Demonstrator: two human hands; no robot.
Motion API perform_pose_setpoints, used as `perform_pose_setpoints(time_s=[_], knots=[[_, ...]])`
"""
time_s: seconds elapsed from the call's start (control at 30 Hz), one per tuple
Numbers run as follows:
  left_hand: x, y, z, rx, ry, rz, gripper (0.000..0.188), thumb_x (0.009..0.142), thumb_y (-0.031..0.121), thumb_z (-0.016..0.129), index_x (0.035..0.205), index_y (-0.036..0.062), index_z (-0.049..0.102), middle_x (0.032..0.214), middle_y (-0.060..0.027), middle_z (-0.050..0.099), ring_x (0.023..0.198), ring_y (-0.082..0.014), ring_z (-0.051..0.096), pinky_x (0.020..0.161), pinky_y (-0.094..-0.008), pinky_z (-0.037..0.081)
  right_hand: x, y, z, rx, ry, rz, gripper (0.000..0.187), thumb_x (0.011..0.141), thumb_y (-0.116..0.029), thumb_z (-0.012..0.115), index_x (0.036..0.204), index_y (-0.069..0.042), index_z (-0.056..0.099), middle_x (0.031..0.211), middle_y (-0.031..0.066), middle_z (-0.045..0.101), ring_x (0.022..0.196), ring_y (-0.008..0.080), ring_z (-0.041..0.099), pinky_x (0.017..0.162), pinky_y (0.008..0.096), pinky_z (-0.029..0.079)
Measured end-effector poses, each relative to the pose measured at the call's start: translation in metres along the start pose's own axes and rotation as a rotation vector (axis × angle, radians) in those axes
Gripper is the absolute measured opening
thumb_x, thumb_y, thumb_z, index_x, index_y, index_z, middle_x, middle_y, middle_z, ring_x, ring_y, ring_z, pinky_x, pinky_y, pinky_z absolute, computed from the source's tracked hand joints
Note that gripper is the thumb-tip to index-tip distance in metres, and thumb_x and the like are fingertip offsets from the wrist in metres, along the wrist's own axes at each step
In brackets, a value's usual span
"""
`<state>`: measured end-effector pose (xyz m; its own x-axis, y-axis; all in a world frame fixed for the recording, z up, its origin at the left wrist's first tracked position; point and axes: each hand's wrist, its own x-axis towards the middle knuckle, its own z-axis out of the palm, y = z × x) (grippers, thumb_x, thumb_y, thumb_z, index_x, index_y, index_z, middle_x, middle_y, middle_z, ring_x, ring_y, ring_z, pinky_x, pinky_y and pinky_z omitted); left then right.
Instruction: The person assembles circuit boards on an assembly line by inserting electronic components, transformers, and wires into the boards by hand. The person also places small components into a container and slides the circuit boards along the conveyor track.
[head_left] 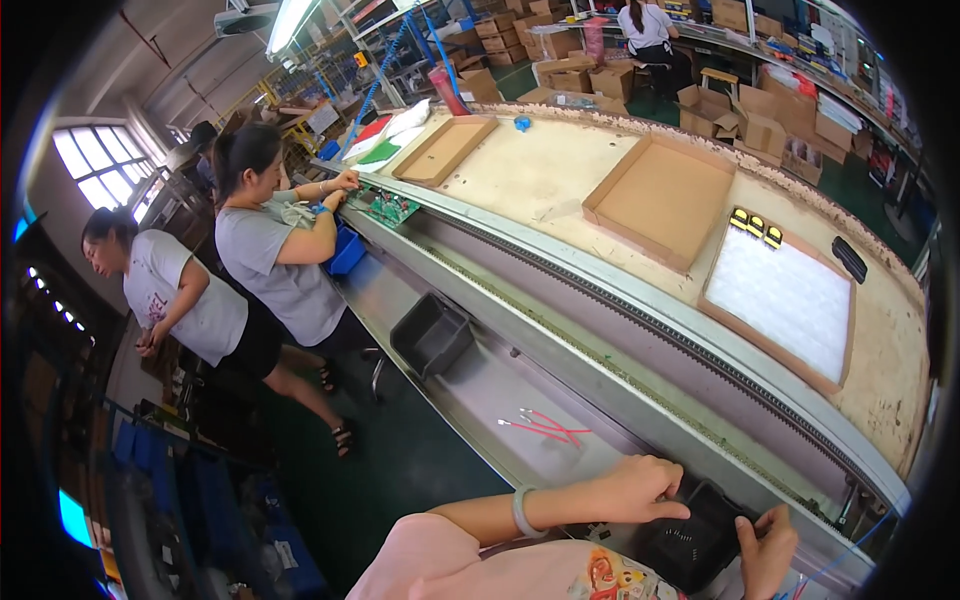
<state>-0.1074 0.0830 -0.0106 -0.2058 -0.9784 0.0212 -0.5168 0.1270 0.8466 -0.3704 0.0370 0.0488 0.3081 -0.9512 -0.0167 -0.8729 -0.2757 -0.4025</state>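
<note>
At the lower right, a black plastic bin [692, 545] lies between my two hands, close to my body. A few small pale pin-like pieces lie inside it. My left hand [640, 490] is closed at the bin's left rim, its fingers curled and the thumb reaching over the inside. My right hand [768, 552] is closed at the right rim, with the thumb against the edge and the other fingers partly hidden. Red wires [548, 428] with pale end connectors lie on the metal ledge beyond my left forearm.
Another black bin [432, 335] stands farther along the metal ledge. Past the conveyor rail, the worktop [540, 180] holds cardboard trays [665, 200], a white padded tray [780, 300] and yellow-black parts [757, 227]. A co-worker [275, 225] at left handles a green circuit board [390, 208]; another person [185, 290] stands behind.
</note>
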Motion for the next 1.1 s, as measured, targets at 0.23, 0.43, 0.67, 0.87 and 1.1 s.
perform_pose_setpoints(time_s=[0.23,0.43,0.67,0.87,1.1], knots=[[0.007,-0.001,0.0,-0.066,-0.188,-0.018,0.038,0.09,0.029,0.072,0.069,0.0007,0.059,0.059,-0.0164,0.06,0.058,-0.0372,0.062,0.055,-0.0456,0.045,-0.001,0.016,0.025,0.356,-0.068,0.059,0.019,0.08,0.008,0.071,0.088,0.0,0.055,0.078,0.0073,0.06,0.062,0.014,0.057,0.058,0.0265,0.045],[0.001,-0.009,0.004,-0.235,-0.133,-0.018,0.035,0.089,0.021,0.073,0.067,-0.0011,0.056,0.055,-0.015,0.054,0.048,-0.027,0.054,0.049,-0.0394,0.04,-0.004,0.018,0.03,0.572,-0.059,0.132,0.021,0.085,0.003,0.071,0.09,-0.002,0.052,0.073,0.0002,0.052,0.06,0.0052,0.048,0.054,0.0221,0.037],[0.006,-0.002,0.003,-0.396,-0.072,0.038,0.044,0.093,0.022,0.073,0.063,-0.0007,0.05,0.052,-0.0087,0.045,0.049,-0.0129,0.04,0.046,-0.0343,0.034,-0.018,0.016,0.022,0.707,0.017,0.19,0.02,0.086,0.001,0.072,0.093,-0.003,0.054,0.079,-0.0005,0.052,0.067,0.0048,0.05,0.059,0.0206,0.041],[0.001,0.0,-0.017,-0.445,-0.14,-0.218,0.051,0.101,0.038,0.063,0.066,0.0013,0.059,0.052,-0.0029,0.048,0.052,-0.0063,0.042,0.046,-0.0316,0.037,-0.004,0.001,0.025,0.834,0.043,0.087,0.021,0.085,-0.002,0.077,0.092,-0.004,0.058,0.084,-0.001,0.055,0.073,0.0054,0.052,0.063,0.0211,0.043],[0.006,-0.001,-0.02,-0.489,-0.185,-0.221,0.045,0.103,0.029,0.062,0.071,-0.0027,0.058,0.06,-0.0021,0.053,0.056,-0.0067,0.047,0.049,-0.028,0.039,-0.003,0.003,0.023,0.834,0.015,0.082,0.021,0.084,0.001,0.078,0.093,-0.002,0.059,0.083,-0.0003,0.058,0.068,0.0044,0.053,0.061,0.0206,0.045]])
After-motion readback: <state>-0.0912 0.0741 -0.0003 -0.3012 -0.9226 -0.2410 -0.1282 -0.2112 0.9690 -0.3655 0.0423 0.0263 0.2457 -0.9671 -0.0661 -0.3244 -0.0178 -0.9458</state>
